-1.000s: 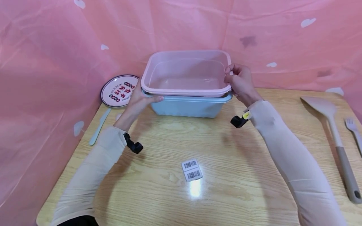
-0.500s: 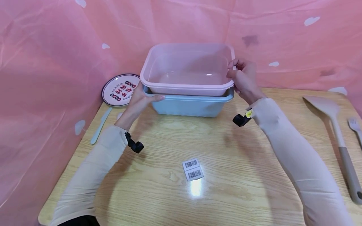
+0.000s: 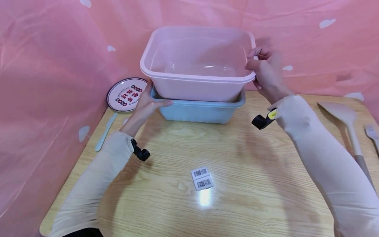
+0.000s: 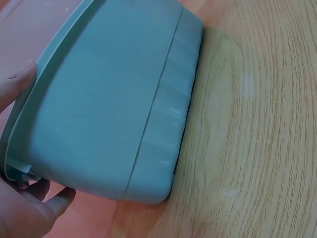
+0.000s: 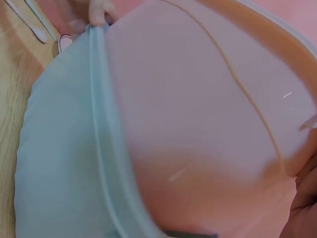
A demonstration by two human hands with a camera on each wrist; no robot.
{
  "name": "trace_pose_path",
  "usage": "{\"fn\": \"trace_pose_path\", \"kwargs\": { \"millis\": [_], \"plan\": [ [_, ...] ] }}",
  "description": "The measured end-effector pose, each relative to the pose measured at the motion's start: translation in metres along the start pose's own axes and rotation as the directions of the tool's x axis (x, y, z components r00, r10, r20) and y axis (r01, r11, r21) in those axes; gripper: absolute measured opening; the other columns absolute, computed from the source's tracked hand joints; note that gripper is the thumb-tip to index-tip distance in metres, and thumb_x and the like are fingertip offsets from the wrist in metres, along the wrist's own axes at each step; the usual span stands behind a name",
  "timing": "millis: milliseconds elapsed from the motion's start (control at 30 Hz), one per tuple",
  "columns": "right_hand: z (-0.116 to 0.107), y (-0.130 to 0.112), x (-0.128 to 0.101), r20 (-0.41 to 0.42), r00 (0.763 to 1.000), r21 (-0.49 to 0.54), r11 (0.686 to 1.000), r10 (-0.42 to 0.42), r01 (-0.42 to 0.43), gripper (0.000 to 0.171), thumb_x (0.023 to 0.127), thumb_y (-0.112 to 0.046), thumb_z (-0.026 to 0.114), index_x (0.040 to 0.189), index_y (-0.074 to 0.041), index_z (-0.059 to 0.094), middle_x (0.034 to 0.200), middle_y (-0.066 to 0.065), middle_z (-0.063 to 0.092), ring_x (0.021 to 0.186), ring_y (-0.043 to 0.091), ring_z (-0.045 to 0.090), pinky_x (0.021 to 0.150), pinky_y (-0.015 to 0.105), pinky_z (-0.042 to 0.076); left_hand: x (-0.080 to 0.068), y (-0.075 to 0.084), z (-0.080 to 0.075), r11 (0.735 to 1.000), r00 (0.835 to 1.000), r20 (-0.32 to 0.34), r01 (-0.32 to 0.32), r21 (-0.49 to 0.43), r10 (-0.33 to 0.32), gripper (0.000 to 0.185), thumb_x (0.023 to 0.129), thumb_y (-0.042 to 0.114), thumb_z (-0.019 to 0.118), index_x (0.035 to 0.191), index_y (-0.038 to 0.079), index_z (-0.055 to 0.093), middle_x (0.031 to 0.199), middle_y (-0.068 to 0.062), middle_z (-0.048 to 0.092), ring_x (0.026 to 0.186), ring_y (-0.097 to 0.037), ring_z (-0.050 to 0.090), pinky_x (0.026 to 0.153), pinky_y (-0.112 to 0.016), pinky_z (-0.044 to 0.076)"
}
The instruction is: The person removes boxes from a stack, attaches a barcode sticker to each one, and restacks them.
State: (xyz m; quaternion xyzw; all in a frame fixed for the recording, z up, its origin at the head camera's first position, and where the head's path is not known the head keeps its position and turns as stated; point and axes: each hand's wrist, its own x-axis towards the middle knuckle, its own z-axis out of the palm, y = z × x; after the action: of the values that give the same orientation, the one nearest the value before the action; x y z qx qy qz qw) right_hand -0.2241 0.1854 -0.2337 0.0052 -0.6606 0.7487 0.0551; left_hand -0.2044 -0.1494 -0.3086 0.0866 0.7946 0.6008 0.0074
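Observation:
A pink plastic basin (image 3: 198,87) is raised part of the way out of a blue basin (image 3: 195,112), its lower part still inside the blue rim. My right hand (image 3: 267,70) pinches the pink basin's right rim, thumb inside and fingers around the edge. On the left, my left hand (image 3: 148,100) grips the blue basin's rim at its front left corner, the thumb lying along the front edge. In the left wrist view the blue basin (image 4: 109,99) stands on the wooden table, my fingers (image 4: 59,201) under its rim.
A patterned plate (image 3: 125,95) and a pale blue knife (image 3: 106,131) lie at the left. A small box with barcodes (image 3: 202,178) sits front centre. At the right are a spatula (image 3: 343,115) and a fork (image 3: 371,133). Pink cloth (image 3: 296,39) hangs behind.
The right hand has lifted the pink basin upward out of the blue one and slightly to the right. My left hand and the blue basin have stayed in place.

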Motion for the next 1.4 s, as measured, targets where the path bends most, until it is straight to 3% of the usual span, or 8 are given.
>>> {"fn": "trace_pose_path", "kwargs": {
  "millis": [167,400,533,767,1033,1267,1400],
  "plan": [
    [-0.001,-0.012,-0.006,-0.013,1.0,0.059,0.998,-0.016,0.017,0.02,0.076,0.014,0.046,0.082,-0.001,0.057,0.059,0.004,0.048,0.026,0.015,0.027,0.024,0.025,0.014,0.012,-0.022,-0.003,0.999,1.0,0.0,-0.03,-0.013,0.03,0.11,0.07,0.011,0.086,0.154,0.024,0.016,0.159,0.005,0.028,0.146,-0.014,0.023,0.123,-0.037,0.013],
    [-0.009,-0.023,-0.013,-0.011,0.997,0.18,0.981,-0.076,0.077,0.02,0.075,0.017,0.044,0.079,0.002,0.057,0.056,0.005,0.05,0.024,0.014,0.028,0.024,0.025,0.009,0.001,-0.004,-0.004,1.0,1.0,0.015,0.016,-0.02,-0.015,0.104,0.071,0.008,0.084,0.153,0.022,0.021,0.155,-0.002,0.035,0.143,-0.023,0.032,0.121,-0.044,0.019],
    [-0.021,-0.03,-0.02,0.006,0.997,0.238,0.968,-0.08,0.076,0.021,0.076,0.021,0.044,0.08,0.004,0.056,0.056,0.007,0.052,0.025,0.013,0.033,0.027,0.027,0.003,-0.003,0.002,-0.004,0.999,1.0,0.019,0.006,-0.039,-0.005,0.101,0.07,0.006,0.082,0.152,0.02,0.025,0.152,-0.007,0.04,0.14,-0.028,0.035,0.119,-0.048,0.022],
    [-0.045,-0.038,-0.026,0.002,0.995,0.32,0.942,-0.102,0.096,0.025,0.077,0.027,0.04,0.078,0.006,0.053,0.056,0.01,0.057,0.024,0.012,0.037,0.029,0.026,-0.005,0.005,-0.016,-0.012,0.999,1.0,0.008,-0.024,-0.024,0.024,0.1,0.07,0.008,0.084,0.151,0.019,0.026,0.149,-0.012,0.04,0.138,-0.031,0.036,0.117,-0.051,0.025],
    [-0.084,-0.035,-0.033,0.013,0.99,0.376,0.918,-0.141,0.125,0.028,0.084,0.026,0.032,0.081,0.007,0.053,0.055,0.013,0.061,0.022,0.013,0.038,0.028,0.025,-0.007,0.005,-0.028,-0.011,0.999,1.0,-0.014,-0.027,-0.028,0.026,0.101,0.071,0.009,0.084,0.152,0.022,0.026,0.15,-0.012,0.04,0.138,-0.032,0.037,0.116,-0.052,0.027],
    [-0.134,-0.027,-0.04,0.021,0.988,0.444,0.887,-0.152,0.127,0.032,0.086,0.027,0.027,0.085,0.009,0.054,0.054,0.013,0.059,0.022,0.013,0.037,0.027,0.02,-0.007,0.006,-0.029,-0.008,0.997,0.998,-0.013,-0.056,-0.054,0.055,0.099,0.071,0.007,0.084,0.151,0.021,0.028,0.148,-0.013,0.042,0.137,-0.034,0.039,0.116,-0.05,0.03],
    [-0.164,-0.023,-0.04,0.034,0.987,0.546,0.83,-0.156,0.112,0.03,0.089,0.026,0.025,0.088,0.013,0.052,0.057,0.019,0.06,0.023,0.017,0.038,0.026,0.018,-0.005,0.005,-0.029,-0.011,0.998,0.999,-0.017,-0.043,-0.036,0.043,0.1,0.071,0.008,0.084,0.152,0.021,0.026,0.149,-0.014,0.041,0.137,-0.036,0.038,0.115,-0.051,0.031]
  ]
}}
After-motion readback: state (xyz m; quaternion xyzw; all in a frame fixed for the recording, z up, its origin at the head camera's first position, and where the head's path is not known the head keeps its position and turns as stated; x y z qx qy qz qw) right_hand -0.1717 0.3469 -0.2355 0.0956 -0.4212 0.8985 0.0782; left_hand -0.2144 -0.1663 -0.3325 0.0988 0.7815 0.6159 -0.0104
